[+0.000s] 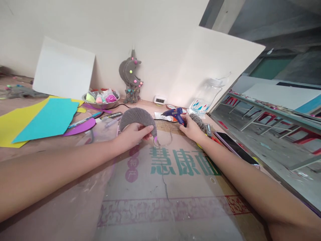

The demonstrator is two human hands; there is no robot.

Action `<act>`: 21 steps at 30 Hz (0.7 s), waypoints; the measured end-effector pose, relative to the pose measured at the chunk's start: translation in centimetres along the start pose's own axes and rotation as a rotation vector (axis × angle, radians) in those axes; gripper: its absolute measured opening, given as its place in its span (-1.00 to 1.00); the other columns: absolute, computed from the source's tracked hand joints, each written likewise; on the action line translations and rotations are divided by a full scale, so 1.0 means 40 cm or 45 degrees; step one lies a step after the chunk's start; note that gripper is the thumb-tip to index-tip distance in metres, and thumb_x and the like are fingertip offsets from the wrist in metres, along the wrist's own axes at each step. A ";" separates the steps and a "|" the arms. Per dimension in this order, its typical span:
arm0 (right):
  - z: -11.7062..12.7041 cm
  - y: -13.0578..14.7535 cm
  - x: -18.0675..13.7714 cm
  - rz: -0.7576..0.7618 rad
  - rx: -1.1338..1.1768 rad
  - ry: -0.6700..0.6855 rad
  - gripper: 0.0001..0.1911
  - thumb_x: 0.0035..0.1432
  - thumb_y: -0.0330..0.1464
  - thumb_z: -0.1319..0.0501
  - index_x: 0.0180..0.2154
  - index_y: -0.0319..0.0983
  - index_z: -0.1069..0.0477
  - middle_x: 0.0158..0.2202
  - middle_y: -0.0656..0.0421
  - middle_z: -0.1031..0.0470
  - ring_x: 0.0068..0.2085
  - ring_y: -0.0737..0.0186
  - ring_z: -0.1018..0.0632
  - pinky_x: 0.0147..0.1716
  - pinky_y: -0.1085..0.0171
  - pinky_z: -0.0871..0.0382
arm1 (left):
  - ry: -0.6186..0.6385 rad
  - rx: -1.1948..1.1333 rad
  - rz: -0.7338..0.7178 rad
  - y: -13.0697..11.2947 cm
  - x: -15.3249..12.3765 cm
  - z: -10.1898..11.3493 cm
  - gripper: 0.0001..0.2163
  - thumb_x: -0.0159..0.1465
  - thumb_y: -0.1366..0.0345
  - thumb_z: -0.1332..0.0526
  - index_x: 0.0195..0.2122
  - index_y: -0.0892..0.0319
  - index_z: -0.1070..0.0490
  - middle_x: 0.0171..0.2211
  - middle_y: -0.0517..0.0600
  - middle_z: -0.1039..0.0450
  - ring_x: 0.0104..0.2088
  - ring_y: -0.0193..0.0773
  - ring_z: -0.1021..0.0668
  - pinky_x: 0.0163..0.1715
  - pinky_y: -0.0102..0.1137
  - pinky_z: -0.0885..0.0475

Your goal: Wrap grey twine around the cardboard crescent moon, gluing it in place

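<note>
My left hand (137, 134) grips a crescent moon shape (136, 117) wound in grey yarn, thumb on the near side. Its lower tip shows a bit of purple, and a loose strand of yarn (171, 137) trails from there. At the right, the fingers of my right hand (192, 129) are closed round the handle of a blue hot glue gun (177, 115), whose nozzle points left. Just behind that hand lies a ball of grey yarn (198, 121). Beneath both hands is a printed cardboard sheet (200, 217), partly under clear plastic.
A finished-looking moon ornament (130, 75) hangs on the back wall. A bowl (101, 104) of coloured clay packs, blue card (47, 117) and a white board (65, 68) are at left. A small clock (159, 99), glass jar (207, 95) and phone (235, 147) stand or lie toward the right.
</note>
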State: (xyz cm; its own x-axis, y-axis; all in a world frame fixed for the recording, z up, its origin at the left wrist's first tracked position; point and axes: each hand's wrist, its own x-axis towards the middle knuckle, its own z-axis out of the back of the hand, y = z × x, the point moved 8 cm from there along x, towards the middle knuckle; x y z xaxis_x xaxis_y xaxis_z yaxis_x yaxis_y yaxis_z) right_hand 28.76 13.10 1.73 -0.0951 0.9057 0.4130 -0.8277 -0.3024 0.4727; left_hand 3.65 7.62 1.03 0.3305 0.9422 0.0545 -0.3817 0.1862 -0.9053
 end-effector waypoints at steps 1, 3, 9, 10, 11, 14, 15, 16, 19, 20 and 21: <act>0.004 -0.003 0.001 -0.005 0.005 -0.026 -0.59 -0.02 -0.40 -0.15 -0.07 -0.31 -0.28 -0.17 0.04 -0.47 -0.23 0.16 -0.48 -0.14 0.17 -0.32 | 0.005 0.002 -0.007 0.004 0.003 -0.001 -0.58 0.18 -0.05 -0.06 -0.49 0.22 -0.45 -0.47 -0.01 -0.51 -0.42 -0.28 -0.49 -0.41 -0.46 -0.30; 0.020 -0.009 0.002 -0.026 0.008 -0.108 -0.65 0.01 -0.36 -0.14 -0.11 -0.30 -0.27 -0.23 0.06 -0.47 -0.29 0.20 -0.46 -0.21 0.20 -0.33 | 0.006 0.008 -0.015 0.012 0.007 -0.003 -0.56 0.17 -0.09 -0.05 -0.48 0.21 -0.46 -0.47 0.00 -0.51 -0.41 -0.25 -0.50 -0.40 -0.44 -0.30; 0.082 -0.012 -0.022 -0.269 0.049 -0.350 -0.61 0.07 -0.03 -0.13 -0.45 -0.24 -0.34 -0.59 0.16 -0.40 -0.50 0.20 -0.41 -0.40 0.20 -0.31 | -0.019 -0.011 -0.031 0.016 0.006 0.002 -0.54 0.16 -0.11 -0.04 -0.49 0.22 -0.44 -0.49 -0.02 -0.49 -0.43 -0.27 -0.49 -0.43 -0.45 -0.30; 0.077 0.005 -0.026 -0.259 0.106 -0.299 -0.56 0.08 0.00 -0.11 -0.52 -0.24 -0.35 -0.62 0.14 -0.40 -0.50 0.18 -0.43 -0.40 0.20 -0.33 | -0.028 -0.026 -0.037 0.013 0.004 0.005 -0.55 0.17 -0.10 -0.05 -0.50 0.22 -0.43 -0.49 -0.02 -0.49 -0.42 -0.27 -0.49 -0.41 -0.45 -0.30; 0.071 0.028 -0.030 -0.217 0.190 -0.251 -0.54 0.10 0.00 -0.09 -0.54 -0.24 -0.36 -0.59 0.12 -0.43 -0.48 0.17 -0.46 -0.37 0.19 -0.35 | -0.043 -0.037 -0.036 0.012 0.003 0.009 -0.55 0.17 -0.09 -0.05 -0.50 0.22 -0.43 -0.48 -0.02 -0.49 -0.42 -0.27 -0.50 -0.40 -0.45 -0.30; 0.051 0.112 -0.050 -0.075 0.483 -0.151 -0.63 0.09 -0.06 -0.16 -0.34 -0.24 -0.43 -0.32 0.07 -0.55 -0.35 0.16 -0.55 -0.29 0.18 -0.40 | -0.118 -0.042 0.003 0.013 0.002 0.025 -0.56 0.17 -0.08 -0.06 -0.48 0.22 -0.44 -0.46 0.00 -0.50 -0.41 -0.26 -0.50 -0.39 -0.44 -0.30; 0.041 0.137 -0.058 -0.051 0.560 -0.112 -0.66 0.07 -0.09 -0.19 -0.29 -0.24 -0.43 -0.23 0.07 -0.54 -0.32 0.16 -0.56 -0.27 0.18 -0.41 | -0.147 -0.043 0.022 0.014 0.001 0.031 -0.56 0.17 -0.09 -0.06 -0.48 0.22 -0.44 -0.46 0.00 -0.51 -0.41 -0.25 -0.50 -0.40 -0.43 -0.30; 0.033 0.157 -0.068 -0.049 0.637 -0.093 -0.67 0.05 -0.11 -0.23 -0.27 -0.23 -0.42 -0.19 0.07 -0.53 -0.33 0.18 -0.56 -0.26 0.17 -0.42 | -0.173 -0.045 0.038 0.015 0.001 0.036 -0.57 0.17 -0.08 -0.07 -0.47 0.22 -0.44 -0.45 0.01 -0.51 -0.41 -0.25 -0.49 -0.41 -0.42 -0.30; 0.010 0.197 -0.096 -0.059 0.723 -0.049 -0.70 0.01 -0.14 -0.27 -0.34 -0.23 -0.41 -0.28 0.09 -0.53 -0.43 0.26 -0.52 -0.35 0.21 -0.44 | -0.219 -0.069 0.059 0.016 0.003 0.044 -0.59 0.17 -0.06 -0.08 -0.48 0.21 -0.43 -0.44 0.02 -0.52 -0.42 -0.25 -0.49 -0.44 -0.42 -0.31; 0.001 0.206 -0.103 -0.061 0.707 -0.019 -0.71 0.01 -0.13 -0.27 -0.37 -0.24 -0.41 -0.34 0.10 -0.53 -0.46 0.28 -0.49 -0.38 0.23 -0.43 | -0.222 -0.073 0.053 0.016 0.005 0.045 -0.60 0.17 -0.05 -0.08 -0.49 0.21 -0.42 -0.44 0.03 -0.52 -0.42 -0.25 -0.49 -0.43 -0.43 -0.31; -0.008 0.211 -0.109 -0.060 0.684 0.018 -0.70 0.02 -0.13 -0.26 -0.40 -0.25 -0.41 -0.39 0.11 -0.51 -0.48 0.30 -0.47 -0.41 0.24 -0.42 | -0.221 -0.072 0.044 0.015 0.008 0.045 -0.60 0.17 -0.05 -0.09 -0.49 0.21 -0.41 -0.44 0.03 -0.51 -0.42 -0.25 -0.49 -0.43 -0.43 -0.32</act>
State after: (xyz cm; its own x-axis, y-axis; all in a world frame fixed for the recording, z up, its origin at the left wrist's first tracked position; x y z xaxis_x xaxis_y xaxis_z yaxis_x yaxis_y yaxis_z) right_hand 22.00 6.68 3.68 -0.0751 0.9249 0.3727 -0.4324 -0.3669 0.8236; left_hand 1.97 8.52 1.25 0.1623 0.9826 0.0903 -0.3392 0.1415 -0.9300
